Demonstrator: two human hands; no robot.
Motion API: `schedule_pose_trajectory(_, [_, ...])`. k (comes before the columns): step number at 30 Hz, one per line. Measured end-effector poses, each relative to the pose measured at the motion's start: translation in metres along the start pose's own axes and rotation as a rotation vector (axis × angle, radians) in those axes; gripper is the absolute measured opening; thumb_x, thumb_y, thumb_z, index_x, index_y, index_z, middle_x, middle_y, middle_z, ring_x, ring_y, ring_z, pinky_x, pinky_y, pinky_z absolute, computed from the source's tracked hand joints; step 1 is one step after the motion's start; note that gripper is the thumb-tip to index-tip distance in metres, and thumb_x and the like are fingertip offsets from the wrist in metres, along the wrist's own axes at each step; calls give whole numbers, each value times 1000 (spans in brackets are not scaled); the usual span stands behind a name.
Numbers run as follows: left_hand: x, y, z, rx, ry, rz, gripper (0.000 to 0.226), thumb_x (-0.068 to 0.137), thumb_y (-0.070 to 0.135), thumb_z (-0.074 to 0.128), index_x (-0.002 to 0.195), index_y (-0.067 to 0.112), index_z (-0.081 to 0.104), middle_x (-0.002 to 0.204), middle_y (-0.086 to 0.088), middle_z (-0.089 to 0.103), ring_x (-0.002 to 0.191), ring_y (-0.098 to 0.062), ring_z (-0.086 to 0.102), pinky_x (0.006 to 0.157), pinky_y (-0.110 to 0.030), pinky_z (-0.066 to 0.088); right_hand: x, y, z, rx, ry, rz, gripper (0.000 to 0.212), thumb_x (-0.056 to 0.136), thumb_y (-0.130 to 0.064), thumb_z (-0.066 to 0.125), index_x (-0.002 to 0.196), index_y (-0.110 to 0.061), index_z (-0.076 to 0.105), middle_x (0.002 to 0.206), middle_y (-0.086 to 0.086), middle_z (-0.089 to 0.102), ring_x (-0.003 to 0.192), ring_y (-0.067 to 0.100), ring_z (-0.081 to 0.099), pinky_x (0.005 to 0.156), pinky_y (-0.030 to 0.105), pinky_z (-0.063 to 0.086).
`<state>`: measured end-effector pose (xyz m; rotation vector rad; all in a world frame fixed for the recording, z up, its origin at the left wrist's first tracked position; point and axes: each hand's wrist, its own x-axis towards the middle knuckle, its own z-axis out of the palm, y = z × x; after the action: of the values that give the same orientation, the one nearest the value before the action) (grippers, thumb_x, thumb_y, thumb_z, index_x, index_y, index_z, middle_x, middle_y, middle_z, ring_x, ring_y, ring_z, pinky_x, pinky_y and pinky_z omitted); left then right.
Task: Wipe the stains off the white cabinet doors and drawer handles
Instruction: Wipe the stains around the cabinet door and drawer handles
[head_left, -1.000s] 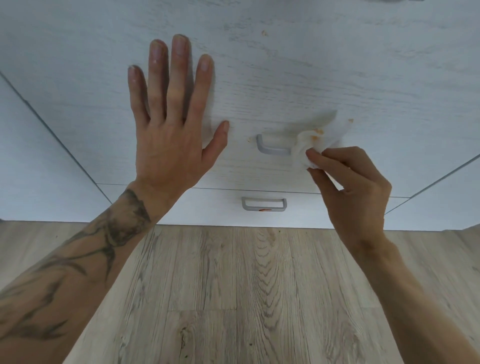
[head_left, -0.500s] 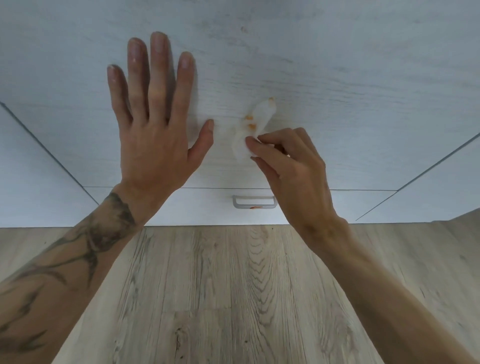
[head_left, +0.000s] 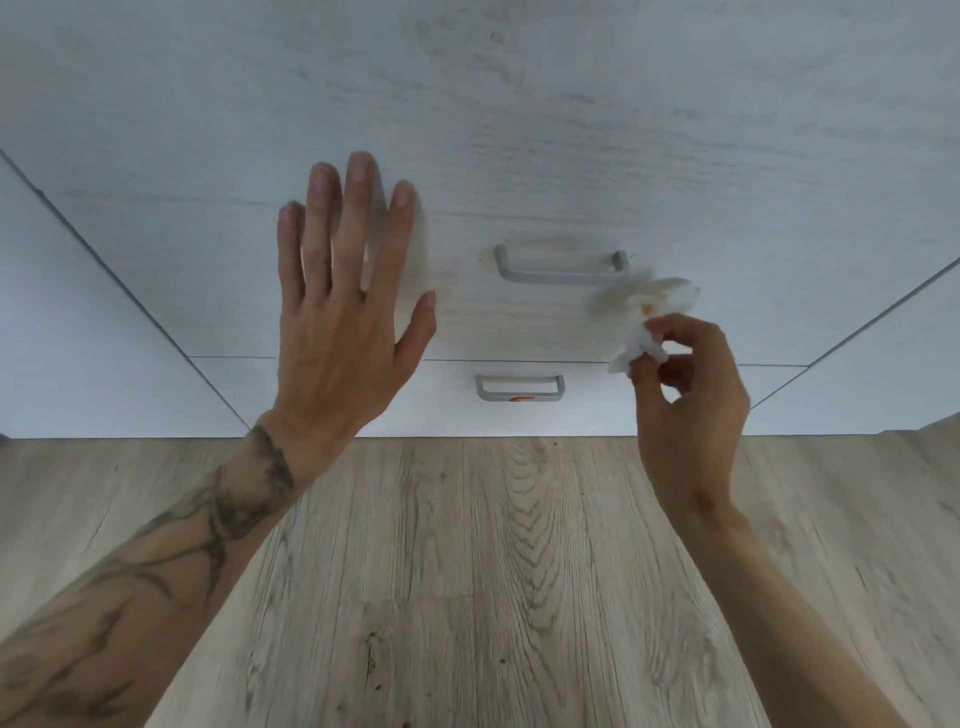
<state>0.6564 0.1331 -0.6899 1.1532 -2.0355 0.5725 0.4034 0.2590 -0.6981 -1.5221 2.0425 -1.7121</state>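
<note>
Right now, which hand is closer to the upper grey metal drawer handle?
Right. The right hand, pinching a crumpled white tissue, is just below the upper grey metal handle's right end. The left hand is spread open over the white drawer front, farther left.

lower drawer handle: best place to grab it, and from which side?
Probably the straight crossbar of the lower drawer handle, left of its orange stain, coming from above with fingers hooked into the gap. It is a U-shaped bar standing off the drawer front on two end legs.
</note>
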Motion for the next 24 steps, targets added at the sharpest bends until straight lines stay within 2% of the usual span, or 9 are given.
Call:
schedule_pose_trajectory(3, [-25,2,12,-26,-52,16,69,111,37,48,166,6,21,170,-22,5,158,-47,11,130,-60,9,-12,13,9,-20,-90,40,31,96,7,65,109,-20,72,115,-4,64,94,14,70,81,12,53])
schedule_pose_trajectory(6, [-41,2,24,-23,-92,13,70,110,37,50,166,7,21,171,-22,8,159,-45,10,130,-61,10,-23,21,19,20,-188,116,37,93,7,70,122,-16,75,122,-4,63,96,10,73,87,11,55])
schedule_pose_trajectory(10, [-47,2,34,6,-110,1,72,111,41,48,167,9,17,171,-24,11,158,-48,12,128,-66,12,-38,34,32,19,-234,118,31,93,-3,79,116,-24,78,117,-6,66,89,4,73,77,8,53])
schedule_pose_trajectory(13, [-48,3,39,41,-110,0,74,112,47,44,167,10,11,170,-25,11,157,-49,12,128,-66,10,-45,48,41,-102,-261,28,24,92,-12,82,112,-24,80,113,-10,65,90,4,66,73,13,53])
schedule_pose_trajectory(16, [-49,4,42,79,-108,-4,75,112,50,42,166,10,8,169,-23,6,156,-49,13,128,-66,10,-49,62,50,-268,-292,-124,22,90,-17,84,111,-21,81,117,-7,64,107,10,53,82,11,43])
schedule_pose_trajectory(18, [-48,5,43,95,-108,-8,76,112,50,42,166,9,8,169,-25,10,156,-50,15,128,-66,12,-49,71,56,-319,-283,-235,22,89,-12,84,111,-18,81,120,-1,68,113,19,56,87,20,48])
schedule_pose_trajectory(20, [-48,5,43,100,-109,-8,75,112,49,43,166,7,12,168,-27,15,155,-52,18,127,-67,14,-48,79,59,-317,-247,-309,21,90,-7,84,109,-15,82,117,3,72,111,24,62,89,31,54])
schedule_pose_trajectory(24, [-48,5,44,105,-114,-7,74,112,48,44,166,6,16,167,-25,12,154,-53,20,126,-68,14,-46,90,65,-314,-182,-374,22,91,-9,83,112,-15,81,112,3,75,105,25,68,95,33,49])
